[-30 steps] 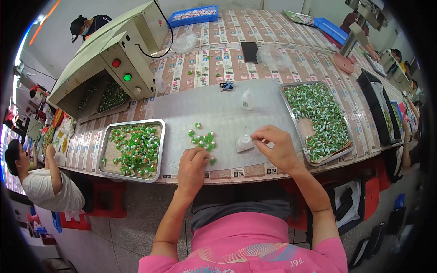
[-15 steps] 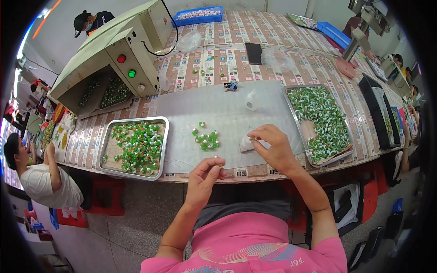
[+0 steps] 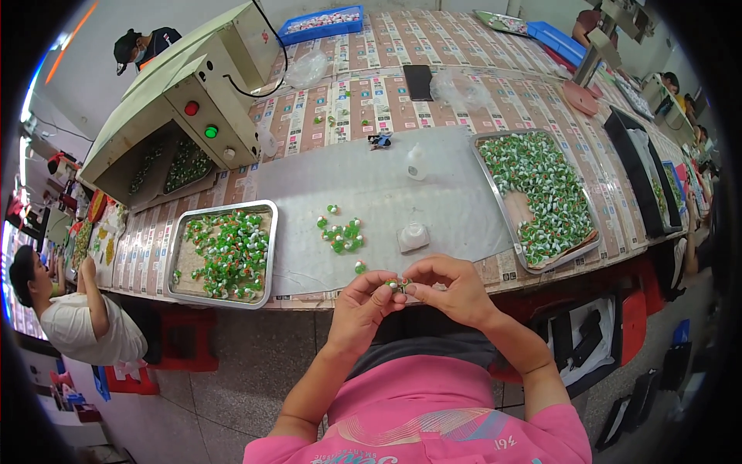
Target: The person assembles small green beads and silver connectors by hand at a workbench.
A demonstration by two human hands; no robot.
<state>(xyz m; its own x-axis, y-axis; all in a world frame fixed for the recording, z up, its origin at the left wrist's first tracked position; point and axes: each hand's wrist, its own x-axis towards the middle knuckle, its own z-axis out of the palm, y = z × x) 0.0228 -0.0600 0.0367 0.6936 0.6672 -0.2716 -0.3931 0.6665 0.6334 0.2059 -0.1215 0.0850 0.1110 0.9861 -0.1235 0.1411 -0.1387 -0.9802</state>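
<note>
In front of my body, both hands meet just off the table's front edge. My left hand (image 3: 363, 309) is closed in a pinch on a small green-and-white piece (image 3: 393, 284), partly hidden by the fingertips. My right hand (image 3: 457, 294) pinches at the same spot, its fingertips against the piece; whatever else it may hold is too small to make out. Beyond them on the grey sheet (image 3: 309, 178) lie a loose cluster of similar green pieces (image 3: 340, 236) and a single one (image 3: 360, 267). A small white pot (image 3: 413, 235) stands near my right hand, with a white squeeze bottle (image 3: 416, 164) farther back.
Metal trays full of green pieces flank the sheet: the left tray (image 3: 270, 255) and the right tray (image 3: 506, 224). A beige machine (image 3: 232, 93) with red and green lights stands back left. A dark phone-like slab (image 3: 418, 83) lies behind. A co-worker (image 3: 85, 317) sits left.
My right hand has left the white pot and come down leftward to my left hand. My left hand has moved slightly right. A single green piece now shows uncovered on the sheet.
</note>
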